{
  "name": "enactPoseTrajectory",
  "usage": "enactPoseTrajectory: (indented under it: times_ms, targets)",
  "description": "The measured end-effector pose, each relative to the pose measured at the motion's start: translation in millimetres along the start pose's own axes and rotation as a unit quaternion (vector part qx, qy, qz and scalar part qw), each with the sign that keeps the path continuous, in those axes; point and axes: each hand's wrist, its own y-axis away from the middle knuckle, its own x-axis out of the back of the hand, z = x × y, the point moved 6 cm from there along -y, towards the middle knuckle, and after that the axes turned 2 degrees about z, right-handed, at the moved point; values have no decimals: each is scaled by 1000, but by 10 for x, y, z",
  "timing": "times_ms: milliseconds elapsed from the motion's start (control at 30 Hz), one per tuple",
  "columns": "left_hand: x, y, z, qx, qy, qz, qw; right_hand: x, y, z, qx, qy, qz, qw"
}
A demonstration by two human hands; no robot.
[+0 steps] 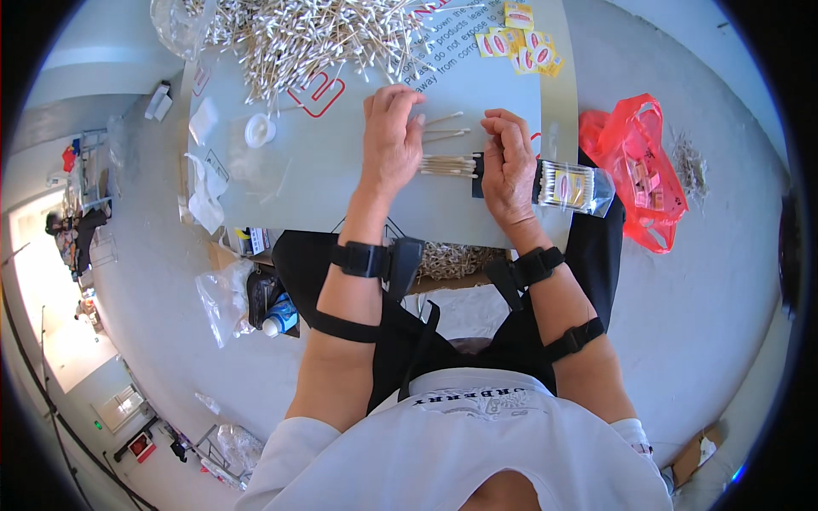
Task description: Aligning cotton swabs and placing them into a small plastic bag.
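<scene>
My left hand hovers at the left ends of several cotton swabs, its fingers bent and thumb apart; I see nothing gripped in it. A neat row of cotton swabs lies between my hands, with a few loose cotton swabs just beyond. My right hand is over a black strip, fingers curled but loose from the thumb, with no held thing visible. Right beside it lies a clear plastic bag filled with cotton swabs and a yellow card. My right palm is hidden.
A large heap of cotton swabs covers the table's far left. Yellow cards lie far right. A small white tub and white tissue are at left. A red plastic bag hangs off the right side. More swabs sit below the table edge.
</scene>
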Motion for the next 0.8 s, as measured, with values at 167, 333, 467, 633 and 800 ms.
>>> enactPoseTrajectory:
  times_ms: [167, 333, 467, 633, 800]
  targets:
    - [-146, 320, 330, -33, -133, 2, 991, 38, 24, 52, -5, -20, 32, 999]
    - [-306, 395, 307, -9, -183, -68, 981, 41, 14, 31, 8, 4, 40, 999]
    - [-309, 218, 249, -11, -200, -44, 979, 20, 2, 38, 9, 4, 48, 999]
    - [-319, 475, 337, -32, -194, -104, 975, 49, 2, 26, 5, 12, 53, 999]
    - [-95, 491, 122, 35, 137, 103, 985, 37, 0, 25, -11, -19, 63, 998]
